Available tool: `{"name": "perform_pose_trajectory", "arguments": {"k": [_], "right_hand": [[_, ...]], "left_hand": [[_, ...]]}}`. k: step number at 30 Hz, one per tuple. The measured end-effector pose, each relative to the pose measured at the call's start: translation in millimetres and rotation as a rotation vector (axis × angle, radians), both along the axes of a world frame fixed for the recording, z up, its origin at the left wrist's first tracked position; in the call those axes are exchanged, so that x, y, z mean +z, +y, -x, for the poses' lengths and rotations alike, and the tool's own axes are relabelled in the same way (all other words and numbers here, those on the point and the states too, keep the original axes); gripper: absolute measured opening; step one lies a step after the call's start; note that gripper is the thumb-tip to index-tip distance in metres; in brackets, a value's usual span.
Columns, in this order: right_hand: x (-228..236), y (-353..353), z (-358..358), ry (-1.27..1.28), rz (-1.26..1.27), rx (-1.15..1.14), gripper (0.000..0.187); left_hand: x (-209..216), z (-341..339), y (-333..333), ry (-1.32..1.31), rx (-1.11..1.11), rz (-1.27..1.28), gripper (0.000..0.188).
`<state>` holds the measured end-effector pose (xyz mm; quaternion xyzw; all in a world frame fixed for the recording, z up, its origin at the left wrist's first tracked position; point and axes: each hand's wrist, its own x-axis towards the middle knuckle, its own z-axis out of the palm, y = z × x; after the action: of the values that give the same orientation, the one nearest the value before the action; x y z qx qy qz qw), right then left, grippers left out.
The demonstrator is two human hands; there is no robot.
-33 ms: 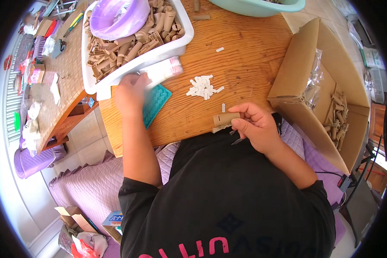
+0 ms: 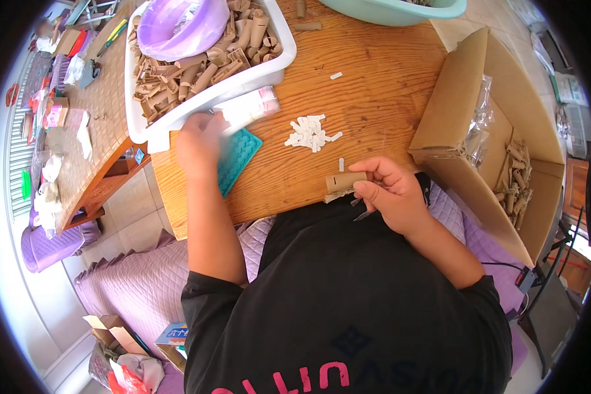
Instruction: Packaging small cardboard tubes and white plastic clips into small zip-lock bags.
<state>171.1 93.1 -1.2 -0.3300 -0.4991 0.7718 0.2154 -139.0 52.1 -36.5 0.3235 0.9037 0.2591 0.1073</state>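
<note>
My right hand (image 2: 395,197) pinches a brown cardboard tube (image 2: 339,182) with a small slit, just off the table's front edge. Pale shredded strands (image 2: 338,196) show under the tube. A thin dark piece (image 2: 361,215), too small to name, pokes out below those fingers. My left hand (image 2: 201,143) is motion-blurred beside a teal textured tray (image 2: 238,164) and a white-and-pink packet (image 2: 246,108); its fingertips are smeared, so any hold is unclear. Small white strips (image 2: 312,134) lie heaped mid-table, and a single strip (image 2: 341,164) rests near the tube.
A white bin (image 2: 282,60) of brown tubes, with a purple bowl (image 2: 152,41) on top, stands at the far left. An open cardboard box (image 2: 449,148) with tubes and clear plastic is at the right. A pale green basin (image 2: 387,12) sits at the back.
</note>
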Motion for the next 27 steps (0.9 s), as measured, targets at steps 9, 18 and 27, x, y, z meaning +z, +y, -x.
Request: {"name": "perform_pose_trajectory", "arguments": {"k": [9,18,27], "right_hand": [[-4.1,0.5,-2.4,-0.003,-0.008,-0.02,0.021],[-2.4,-0.8,-0.1,0.003,-0.019,0.005,0.022],[-5.2,-1.5,-1.8,0.023,-0.041,-0.007,0.022]], "left_hand": [[22.7,-12.7,-29.0,0.247,-0.007,-0.389,0.012],[21.3,-8.5,-49.2,0.002,0.09,-0.241,0.018],[38.7,0.3,-63.2,0.577,-0.085,-0.243,0.022]]}}
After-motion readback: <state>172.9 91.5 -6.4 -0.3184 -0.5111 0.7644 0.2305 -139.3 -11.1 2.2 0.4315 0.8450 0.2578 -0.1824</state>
